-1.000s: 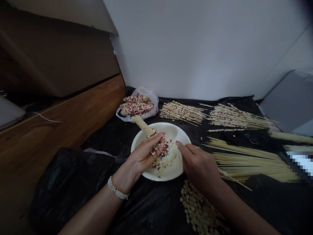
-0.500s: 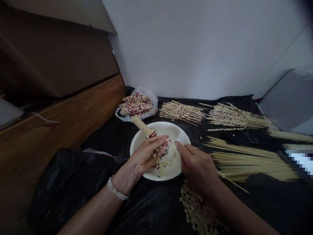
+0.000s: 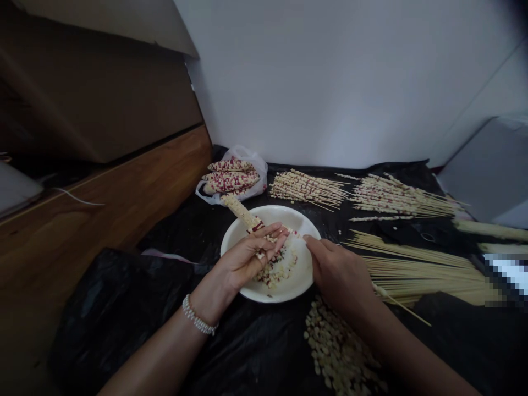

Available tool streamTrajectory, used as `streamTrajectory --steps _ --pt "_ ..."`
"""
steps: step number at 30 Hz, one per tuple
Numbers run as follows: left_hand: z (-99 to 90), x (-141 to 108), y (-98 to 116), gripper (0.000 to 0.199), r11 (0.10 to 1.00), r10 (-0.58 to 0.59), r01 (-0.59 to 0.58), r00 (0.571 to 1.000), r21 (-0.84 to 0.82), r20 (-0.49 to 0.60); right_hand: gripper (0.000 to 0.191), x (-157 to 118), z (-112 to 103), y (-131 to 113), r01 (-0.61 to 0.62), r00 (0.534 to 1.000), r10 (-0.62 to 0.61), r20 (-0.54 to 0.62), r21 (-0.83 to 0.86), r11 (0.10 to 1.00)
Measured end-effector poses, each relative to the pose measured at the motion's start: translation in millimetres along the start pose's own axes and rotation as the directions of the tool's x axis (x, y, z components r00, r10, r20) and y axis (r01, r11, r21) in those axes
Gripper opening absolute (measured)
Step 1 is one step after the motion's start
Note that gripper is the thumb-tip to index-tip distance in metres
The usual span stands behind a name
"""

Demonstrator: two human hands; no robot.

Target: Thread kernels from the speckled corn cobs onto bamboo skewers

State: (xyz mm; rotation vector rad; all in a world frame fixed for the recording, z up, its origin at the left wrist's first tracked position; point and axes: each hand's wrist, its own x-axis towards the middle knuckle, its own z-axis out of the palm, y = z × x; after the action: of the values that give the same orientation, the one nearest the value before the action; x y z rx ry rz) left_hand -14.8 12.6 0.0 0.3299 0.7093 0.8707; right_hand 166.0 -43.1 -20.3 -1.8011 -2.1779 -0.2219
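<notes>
My left hand (image 3: 251,253), palm up and half curled over the white bowl (image 3: 229,245), cups loose corn kernels (image 3: 260,254). My right hand (image 3: 340,269) is closed around a skewer (image 3: 402,305), whose bare end sticks out behind the hand at lower right. Red and pale kernels threaded on the skewer show between the two hands, near my left fingertips. A partly stripped corn cob (image 3: 239,212) lies across the bowl's left rim, its lower end beside my left fingers. More loose kernels lie in the bowl, partly hidden by my left hand.
Behind the bowl, a plastic bag (image 3: 258,159) holds speckled corn cobs (image 3: 231,180). Threaded skewers lie in two piles, one at centre (image 3: 307,187) and one at right (image 3: 388,195). Bare skewers (image 3: 421,269) spread at right. Pale flat pieces (image 3: 338,346) lie in front on black plastic.
My right hand has shifted slightly right, away from my left hand, and more of the threaded kernels shows between them. My left fingers have opened a little, baring kernels in the palm.
</notes>
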Motion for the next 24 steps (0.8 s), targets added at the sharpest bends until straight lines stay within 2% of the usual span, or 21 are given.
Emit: streamTrajectory --steps 4,7,11,14,17,19,24 --pt "1.4 -1.2 -0.8 0.036 0.998 0.050 -0.048 0.997 0.039 -0.054 0.029 -0.7 -3.0 -2.3 -0.004 1.000 0.004 0.015 0.012 1.000" --pt "-0.6 1.5 -1.5 0.027 0.995 0.102 -0.101 0.993 0.025 -0.053 0.030 -2.1 -5.9 -3.9 0.005 1.000 -0.006 0.018 0.023 1.000" --pt "-1.0 4.8 -1.7 0.018 0.991 0.136 -0.136 0.985 0.011 -0.108 0.030 -3.3 -5.9 -2.8 0.027 0.999 -0.025 -0.038 0.052 0.998" --pt "3.2 4.5 0.3 0.017 0.994 0.101 -0.106 0.979 -0.021 -0.180 0.030 -3.5 -3.7 -1.2 0.050 0.996 -0.045 -0.080 0.057 0.997" --pt "6.5 3.1 2.5 0.019 0.997 0.034 -0.047 0.978 -0.055 -0.204 0.030 -3.4 -2.5 -0.6 0.062 0.995 -0.057 -0.080 0.052 0.997" --pt "6.4 2.3 2.6 0.022 0.998 0.021 -0.031 0.982 -0.046 -0.187 0.030 -3.3 -2.7 -1.0 0.067 0.995 -0.064 -0.075 0.045 0.997" --pt "0.6 2.0 -1.3 0.035 0.997 0.077 -0.077 0.995 0.004 -0.064 0.031 -3.4 -3.1 -2.2 0.082 0.995 -0.079 -0.068 0.031 0.996"
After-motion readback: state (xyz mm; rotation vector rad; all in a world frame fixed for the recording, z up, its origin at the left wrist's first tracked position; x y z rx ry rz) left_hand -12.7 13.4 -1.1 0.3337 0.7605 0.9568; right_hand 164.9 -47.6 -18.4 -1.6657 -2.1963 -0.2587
